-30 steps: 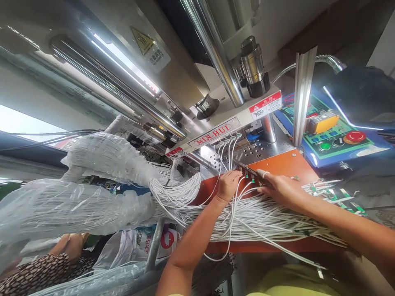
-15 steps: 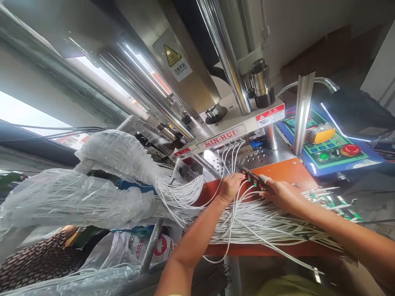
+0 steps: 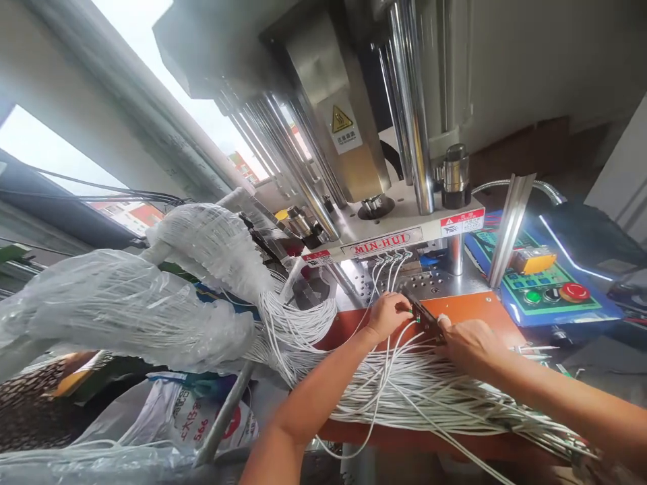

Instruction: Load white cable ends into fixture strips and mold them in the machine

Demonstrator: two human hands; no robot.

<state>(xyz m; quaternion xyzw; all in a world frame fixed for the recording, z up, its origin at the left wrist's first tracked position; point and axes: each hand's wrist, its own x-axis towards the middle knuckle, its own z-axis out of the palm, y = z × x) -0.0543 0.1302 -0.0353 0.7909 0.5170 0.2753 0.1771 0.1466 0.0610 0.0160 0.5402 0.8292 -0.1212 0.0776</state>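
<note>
My right hand [image 3: 470, 343] grips a dark metal bar-shaped fixture [image 3: 423, 312] by its near end, tilted above the orange work surface. At the bar's far end, my left hand [image 3: 389, 315] pinches a small green circuit-board end [image 3: 411, 310] of a white cable. White cables trail from the bar down to a thick bundle of white cables [image 3: 429, 391] just below both hands. Beyond my left hand, several white cables [image 3: 391, 273] run into the press [image 3: 387, 244] marked MIN-HUI. My fingers partly hide the seated cable ends.
Plastic-wrapped cable bundles [image 3: 116, 310] hang over a rack at left. A control box [image 3: 550, 283] with a red emergency button [image 3: 575, 292] stands at right, beside an upright metal profile [image 3: 511, 229]. Steel columns [image 3: 414, 121] rise behind the press plate. A patterned sleeve shows at lower left.
The view has shifted, so the press sits lower and further right. My left fingers have stayed pinched by the bar's far end, while my right hand keeps hold of the bar.
</note>
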